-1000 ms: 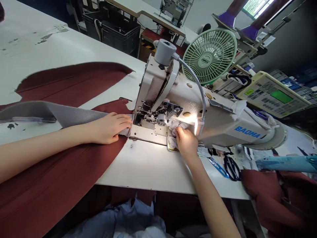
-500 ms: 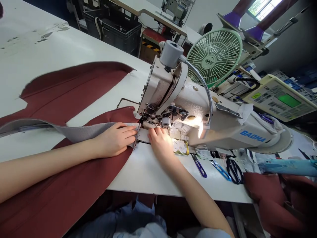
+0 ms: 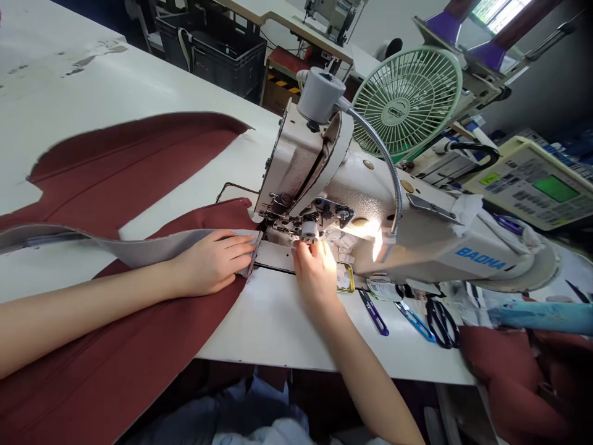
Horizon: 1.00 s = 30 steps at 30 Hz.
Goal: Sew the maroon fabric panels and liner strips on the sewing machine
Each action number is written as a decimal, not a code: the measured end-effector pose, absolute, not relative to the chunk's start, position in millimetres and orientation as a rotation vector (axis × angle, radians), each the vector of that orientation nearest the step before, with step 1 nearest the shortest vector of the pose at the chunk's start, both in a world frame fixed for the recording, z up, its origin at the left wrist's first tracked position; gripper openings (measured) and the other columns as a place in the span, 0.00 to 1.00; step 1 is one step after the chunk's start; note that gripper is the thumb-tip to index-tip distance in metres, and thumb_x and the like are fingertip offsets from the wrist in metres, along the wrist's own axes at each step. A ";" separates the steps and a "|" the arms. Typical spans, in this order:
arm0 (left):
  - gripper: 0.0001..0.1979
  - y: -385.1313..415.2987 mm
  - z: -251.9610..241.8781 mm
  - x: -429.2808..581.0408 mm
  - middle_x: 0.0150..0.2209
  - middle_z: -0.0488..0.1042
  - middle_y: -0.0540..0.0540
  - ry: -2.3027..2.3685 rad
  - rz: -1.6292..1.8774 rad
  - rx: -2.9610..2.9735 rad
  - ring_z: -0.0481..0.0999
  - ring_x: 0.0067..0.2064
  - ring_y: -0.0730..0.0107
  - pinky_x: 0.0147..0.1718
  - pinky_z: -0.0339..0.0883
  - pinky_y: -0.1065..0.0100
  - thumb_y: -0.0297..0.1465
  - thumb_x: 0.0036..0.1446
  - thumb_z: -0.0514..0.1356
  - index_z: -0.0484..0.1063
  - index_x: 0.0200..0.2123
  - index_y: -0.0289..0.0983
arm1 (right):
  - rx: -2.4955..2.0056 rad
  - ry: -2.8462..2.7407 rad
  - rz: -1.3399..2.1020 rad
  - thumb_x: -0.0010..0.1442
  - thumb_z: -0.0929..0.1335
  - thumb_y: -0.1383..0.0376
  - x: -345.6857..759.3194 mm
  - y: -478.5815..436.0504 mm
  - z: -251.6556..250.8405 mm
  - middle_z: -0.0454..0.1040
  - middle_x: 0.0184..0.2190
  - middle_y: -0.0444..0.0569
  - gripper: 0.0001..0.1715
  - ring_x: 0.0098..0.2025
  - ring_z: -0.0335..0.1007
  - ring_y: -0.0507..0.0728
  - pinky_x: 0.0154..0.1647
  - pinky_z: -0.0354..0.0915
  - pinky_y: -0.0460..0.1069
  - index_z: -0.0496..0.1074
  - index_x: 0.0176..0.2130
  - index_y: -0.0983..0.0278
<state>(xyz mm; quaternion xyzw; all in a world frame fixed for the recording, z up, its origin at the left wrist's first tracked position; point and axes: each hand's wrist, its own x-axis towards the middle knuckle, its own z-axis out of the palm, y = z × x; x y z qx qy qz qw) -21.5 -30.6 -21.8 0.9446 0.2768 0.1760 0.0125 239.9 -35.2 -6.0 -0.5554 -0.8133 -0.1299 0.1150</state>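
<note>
My left hand (image 3: 217, 261) lies flat with fingers stretched out, pressing the grey-backed edge (image 3: 148, 248) of a dark red fabric piece (image 3: 139, 346) beside the needle area of the sewing machine (image 3: 319, 167). The fabric spreads left across the table and over its front edge. My right hand (image 3: 315, 272) is raised at the machine's head, just under a round tension knob (image 3: 310, 228). Its fingers are bent and closed together; whatever they hold, if anything, is hidden. Past it, part of a small yellow-rimmed tin (image 3: 345, 278) shows.
On the white table (image 3: 259, 327) lie purple thread snips (image 3: 374, 314), blue snips (image 3: 416, 321) and black-handled scissors (image 3: 442, 322). A green fan (image 3: 407, 102) and a control panel (image 3: 542, 182) stand behind the machine. More red fabric (image 3: 504, 377) is bundled at the right.
My right hand has moved right, from beside the needle plate to beneath the tension knob, and its fingers have drawn together. My left hand stays on the fabric. The view has shifted slightly.
</note>
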 end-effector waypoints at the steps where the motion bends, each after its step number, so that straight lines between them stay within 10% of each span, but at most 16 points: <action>1: 0.13 -30.7 -22.0 -21.5 0.55 0.76 0.43 0.863 0.550 2.947 0.70 0.61 0.55 0.58 0.60 0.55 0.26 0.56 0.59 0.74 0.46 0.37 | -1.562 -2.438 -0.366 0.70 0.62 0.69 233.6 -36.8 -8.3 0.70 0.37 0.53 0.13 0.39 0.62 0.59 0.38 0.60 0.51 0.75 0.39 0.61; 15: 0.18 -30.2 -24.2 -20.3 0.56 0.75 0.40 0.868 0.563 2.963 0.70 0.60 0.53 0.57 0.61 0.53 0.25 0.58 0.58 0.73 0.52 0.36 | -1.285 -2.708 0.077 0.63 0.62 0.79 202.5 -52.4 -6.2 0.74 0.39 0.54 0.15 0.39 0.67 0.59 0.40 0.67 0.52 0.74 0.44 0.68; 30: 0.15 -29.1 -22.8 -19.9 0.56 0.73 0.43 0.870 0.499 2.993 0.67 0.61 0.49 0.52 0.61 0.50 0.27 0.61 0.59 0.75 0.50 0.45 | -1.335 -2.459 0.256 0.68 0.65 0.68 209.1 -36.7 -16.3 0.75 0.46 0.53 0.13 0.48 0.67 0.59 0.51 0.67 0.54 0.76 0.50 0.62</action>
